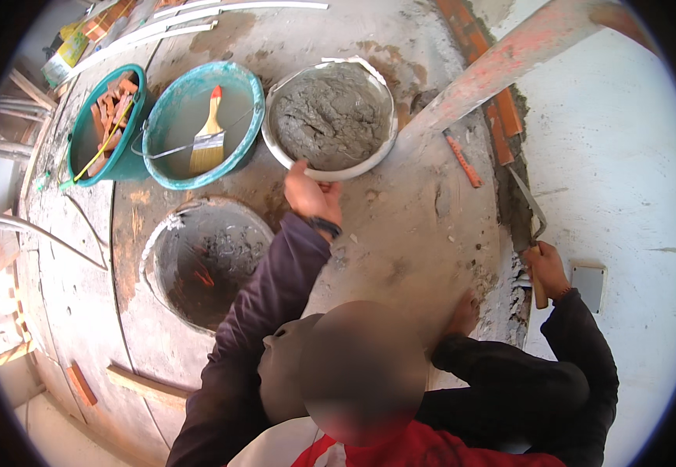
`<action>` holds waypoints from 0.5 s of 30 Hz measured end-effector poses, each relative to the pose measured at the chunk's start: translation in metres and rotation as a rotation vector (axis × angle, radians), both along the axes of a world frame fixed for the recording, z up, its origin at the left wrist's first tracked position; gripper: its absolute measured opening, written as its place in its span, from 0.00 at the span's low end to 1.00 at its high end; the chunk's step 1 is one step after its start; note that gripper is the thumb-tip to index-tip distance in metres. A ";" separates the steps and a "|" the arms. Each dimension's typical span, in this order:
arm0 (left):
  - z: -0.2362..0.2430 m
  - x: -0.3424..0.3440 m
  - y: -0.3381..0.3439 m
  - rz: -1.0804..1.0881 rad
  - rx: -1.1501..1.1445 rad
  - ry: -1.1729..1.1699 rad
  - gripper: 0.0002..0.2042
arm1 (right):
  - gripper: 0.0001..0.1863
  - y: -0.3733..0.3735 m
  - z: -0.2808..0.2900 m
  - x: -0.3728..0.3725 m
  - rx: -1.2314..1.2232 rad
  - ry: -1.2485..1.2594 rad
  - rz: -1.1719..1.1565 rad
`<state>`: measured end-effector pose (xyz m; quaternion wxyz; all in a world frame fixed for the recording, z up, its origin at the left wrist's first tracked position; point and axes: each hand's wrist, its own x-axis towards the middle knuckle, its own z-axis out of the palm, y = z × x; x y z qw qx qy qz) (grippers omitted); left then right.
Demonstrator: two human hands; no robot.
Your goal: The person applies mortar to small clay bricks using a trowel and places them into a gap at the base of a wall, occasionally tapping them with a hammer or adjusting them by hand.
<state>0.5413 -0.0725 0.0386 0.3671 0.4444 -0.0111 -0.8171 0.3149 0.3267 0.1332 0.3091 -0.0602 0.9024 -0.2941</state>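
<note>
My left hand [312, 193] has its fingers closed on the near rim of a white bucket [330, 117] filled with wet grey mortar. At the right, my right hand [548, 268] grips the wooden handle of a metal trowel [531, 204], whose blade lies along a grey mortar strip at the foot of the white wall [610, 140]. A row of thin red bricks [505, 124] continues up that strip beyond the blade. A small orange perforated piece [462, 162] lies on the floor near it.
A teal bucket [176, 117] holds cloudy water and a brush [208, 148]; another [137, 159] holds brick pieces. A mortar-stained bucket [182, 265] stands nearer. A reddish pole [517, 66] slants overhead right. White strips [166, 27], a plank [145, 387] and a bare foot [462, 311] are visible.
</note>
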 end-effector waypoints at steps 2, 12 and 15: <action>0.008 0.025 0.025 -0.075 0.001 0.000 0.09 | 0.05 -0.004 0.004 0.001 0.030 0.011 0.070; -0.011 0.083 0.080 -0.218 -0.157 0.264 0.13 | 0.06 -0.089 0.140 0.023 0.249 -0.156 0.725; -0.008 0.104 0.088 -0.382 -0.269 0.186 0.16 | 0.10 -0.164 0.122 0.060 0.127 -0.003 0.936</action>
